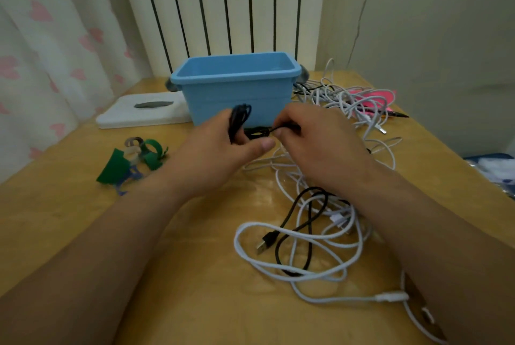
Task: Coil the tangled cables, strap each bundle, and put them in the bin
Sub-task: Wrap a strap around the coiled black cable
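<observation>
Coiling in hand: a black cable being wound in front of the bin.

At the centre of the frame, the left hand (220,149) gripped a small coil of black cable (240,117), its fingers (262,145) curled round the loops. Just right of it, the right hand (315,146) pinched that cable's free tail. The coil sat between the two hands, raised off the table (69,219) and just in front of the blue bin (237,88), which looked to hold nothing yet. By my reading the first bundle was nearly wound, so the next move called for tucking in the tail and keeping the loops clamped. One hand would then reach to the left of the frame for a strap from the green straps (133,160). The tangle of white cables (320,236) and another black lead (303,222) lay unsorted at the lower right.
</observation>
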Demonstrator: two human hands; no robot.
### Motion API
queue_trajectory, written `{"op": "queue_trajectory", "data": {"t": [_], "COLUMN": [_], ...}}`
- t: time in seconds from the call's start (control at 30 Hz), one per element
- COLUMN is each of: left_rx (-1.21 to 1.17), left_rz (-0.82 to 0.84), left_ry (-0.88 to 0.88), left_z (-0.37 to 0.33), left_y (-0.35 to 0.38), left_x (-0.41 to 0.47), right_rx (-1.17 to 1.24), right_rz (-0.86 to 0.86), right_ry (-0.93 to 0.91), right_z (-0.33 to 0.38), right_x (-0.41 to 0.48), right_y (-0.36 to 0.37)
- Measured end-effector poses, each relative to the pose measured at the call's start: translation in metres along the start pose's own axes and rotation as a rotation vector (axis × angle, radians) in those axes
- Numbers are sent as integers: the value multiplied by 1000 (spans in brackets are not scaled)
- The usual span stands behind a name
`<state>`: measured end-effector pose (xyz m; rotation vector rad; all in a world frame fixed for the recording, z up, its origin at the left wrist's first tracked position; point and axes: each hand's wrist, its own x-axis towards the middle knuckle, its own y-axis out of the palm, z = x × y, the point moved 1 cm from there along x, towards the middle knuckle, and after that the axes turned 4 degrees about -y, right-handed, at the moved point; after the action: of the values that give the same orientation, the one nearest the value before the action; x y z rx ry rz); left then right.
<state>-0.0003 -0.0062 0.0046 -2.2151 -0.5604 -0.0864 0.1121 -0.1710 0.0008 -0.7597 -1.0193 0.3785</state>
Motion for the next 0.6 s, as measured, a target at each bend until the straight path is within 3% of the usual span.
{"op": "queue_trajectory", "data": {"t": [0.13,0.6], "left_rx": [58,-91], "left_rz": [23,84], "left_ry": [37,125], "left_z": [1,-4], "left_y": [10,15], "left_x": [1,-1], "right_rx": [64,287], "right_rz": [-30,-45], "right_ry": [-3,-33], "right_z": [4,11], "right_x": [-3,-2], "right_y": [-1,-1]}}
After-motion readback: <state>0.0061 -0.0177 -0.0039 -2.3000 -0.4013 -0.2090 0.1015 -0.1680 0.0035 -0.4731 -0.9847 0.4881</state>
